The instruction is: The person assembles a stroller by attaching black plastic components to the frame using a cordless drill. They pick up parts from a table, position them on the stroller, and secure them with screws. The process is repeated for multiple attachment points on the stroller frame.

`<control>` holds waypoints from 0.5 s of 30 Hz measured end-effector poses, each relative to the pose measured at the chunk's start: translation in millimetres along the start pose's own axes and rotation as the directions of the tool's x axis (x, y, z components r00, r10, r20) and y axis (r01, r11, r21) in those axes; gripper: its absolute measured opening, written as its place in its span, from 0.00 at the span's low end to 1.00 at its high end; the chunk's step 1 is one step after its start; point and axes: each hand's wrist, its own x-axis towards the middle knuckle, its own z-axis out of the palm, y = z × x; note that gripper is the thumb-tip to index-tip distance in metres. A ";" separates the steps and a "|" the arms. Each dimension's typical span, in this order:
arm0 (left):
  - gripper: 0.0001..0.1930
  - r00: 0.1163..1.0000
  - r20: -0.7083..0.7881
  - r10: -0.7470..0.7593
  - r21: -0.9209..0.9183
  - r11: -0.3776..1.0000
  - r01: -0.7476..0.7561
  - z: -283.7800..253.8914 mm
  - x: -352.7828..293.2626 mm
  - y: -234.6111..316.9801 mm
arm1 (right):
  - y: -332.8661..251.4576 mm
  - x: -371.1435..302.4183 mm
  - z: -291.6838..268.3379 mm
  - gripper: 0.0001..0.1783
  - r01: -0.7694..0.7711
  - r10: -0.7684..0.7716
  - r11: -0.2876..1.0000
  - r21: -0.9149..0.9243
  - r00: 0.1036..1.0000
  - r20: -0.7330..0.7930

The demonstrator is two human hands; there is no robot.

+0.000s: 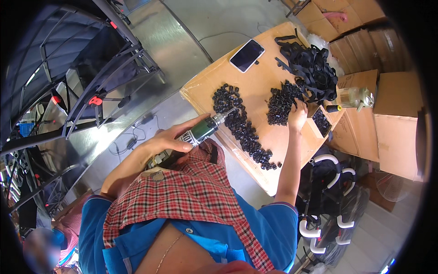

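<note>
I see my left hand (175,139) clamped around a green power screwdriver (200,130) off the table's (205,86) near edge; my right hand (297,116), fingers curled, reaches a pile of black clips (280,102) mid-table, with tangled black straps (312,68) and a phone (247,55) at the far edge.

The left hand (175,137) grips a green power screwdriver (200,131), its tip over a row of small black parts (244,130) on a cardboard sheet (260,80). The right hand (297,114) rests on another pile of black parts (280,102), near tangled black straps (312,68) and a phone (247,55).

blue short sleeves (278,219), red plaid cloth (191,192)
</note>
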 end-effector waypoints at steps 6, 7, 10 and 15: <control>0.58 0.999 0.017 0.044 0.003 0.999 -0.044 2.4 -1.1 -4.0 | -6.4 3.8 20.6 0.07 0.004 -0.014 0.995 0.102 0.995 0.096; 0.58 0.999 0.009 0.039 0.006 0.999 -0.040 5.2 -3.6 1.9 | -10.7 4.2 20.4 0.06 0.009 -0.020 0.994 0.109 0.994 0.105; 0.58 0.996 0.001 0.085 -0.002 0.996 -0.085 1.2 -6.2 -4.1 | -30.3 8.8 11.9 0.03 0.099 -0.098 0.992 0.079 0.995 -0.012; 0.56 0.997 0.013 0.072 -0.171 0.983 -0.069 0.6 -27.1 12.6 | -128.2 27.6 -13.2 0.06 -0.124 0.080 0.839 0.530 0.991 0.107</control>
